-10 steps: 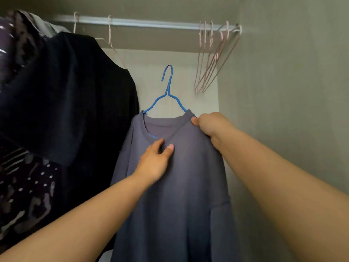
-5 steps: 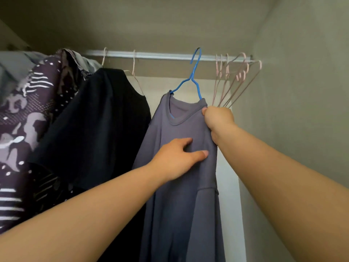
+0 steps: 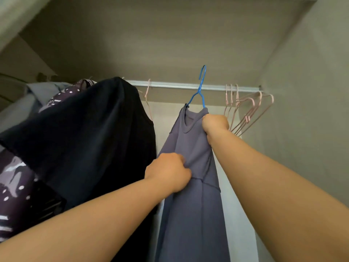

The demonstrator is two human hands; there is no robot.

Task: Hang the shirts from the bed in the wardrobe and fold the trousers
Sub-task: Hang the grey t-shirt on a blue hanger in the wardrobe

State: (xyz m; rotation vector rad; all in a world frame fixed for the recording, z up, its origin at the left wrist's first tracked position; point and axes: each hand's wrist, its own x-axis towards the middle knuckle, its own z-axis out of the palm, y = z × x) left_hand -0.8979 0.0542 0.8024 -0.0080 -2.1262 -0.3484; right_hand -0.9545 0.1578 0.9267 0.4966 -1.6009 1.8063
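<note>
Shirt I hold: the grey-blue shirt (image 3: pixel 190 214) is soft, matt knit cloth, smooth, creasing where my left hand (image 3: pixel 168 172) bunches it and my right hand (image 3: pixel 215 122) clutches its shoulder.
Its hanger: the blue hanger (image 3: pixel 198 92) looks like thin wire with a smooth, faintly glossy coating.
Rail: the rail (image 3: pixel 170 84) is pale metal with a dull sheen.
Spare hangers: the pink hangers (image 3: pixel 247 117) are thin, smooth coated wire.
Dark garment: the black garment (image 3: pixel 90 138) is matt cloth.
Printed garment: the patterned garment (image 3: pixel 13 178) is smooth printed cloth.
Wardrobe wall (image 3: pixel 302 110): matt, flat finish.
</note>
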